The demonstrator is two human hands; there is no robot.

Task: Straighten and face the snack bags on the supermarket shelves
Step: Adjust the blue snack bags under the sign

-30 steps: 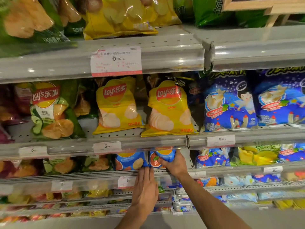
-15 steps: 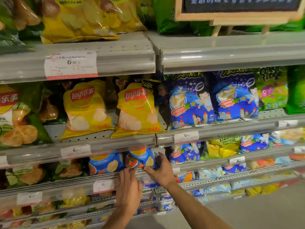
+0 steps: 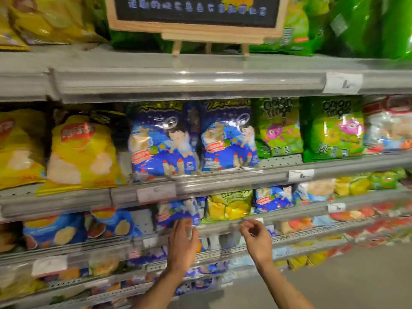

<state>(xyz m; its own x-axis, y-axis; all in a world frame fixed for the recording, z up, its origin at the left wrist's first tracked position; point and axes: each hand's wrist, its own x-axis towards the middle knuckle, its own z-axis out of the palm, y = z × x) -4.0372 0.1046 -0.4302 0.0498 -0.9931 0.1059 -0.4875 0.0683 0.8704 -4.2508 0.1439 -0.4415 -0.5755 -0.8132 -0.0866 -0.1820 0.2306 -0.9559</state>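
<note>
Here we see both hands up at a lower shelf rail (image 3: pixel 223 228), pic blurry w/ motion. Left hand (image 3: pixel 181 244) sits at 6 o'clock of a small blue snack bag (image 3: pixel 176 211); its fingers (image 3: pixel 186 226) are straight & close together, tips touching the bag's bottom edge. Right hand (image 3: pixel 256 240) is at 3 o'clock of the left one, apart from it, just below a yellow-green bag (image 3: pixel 229 205); its fingers are loosely curled, thumb near forefinger. We can't tell if they pinch anything, too smeared.

On the same shelf, at 9 o'clock of the small blue bag, lie two blue chip bags (image 3: pixel 55 230). One shelf up stand two yellow chip bags (image 3: pixel 82 150), then at 3 o'clock of those two big blue bags w/ a cartoon figure (image 3: pixel 165 141), upright, side by side & facing out. Further toward 3 o'clock stand two green onion-ring bags (image 3: pixel 334 130), the left one set deeper than the right.

On the top shelf, at 12 o'clock, a small chalkboard sign (image 3: pixel 194 12) on wooden legs stands in front of green bags (image 3: pixel 367 25). Price tags (image 3: pixel 342 82) sit in the rails; text unreadable.
</note>
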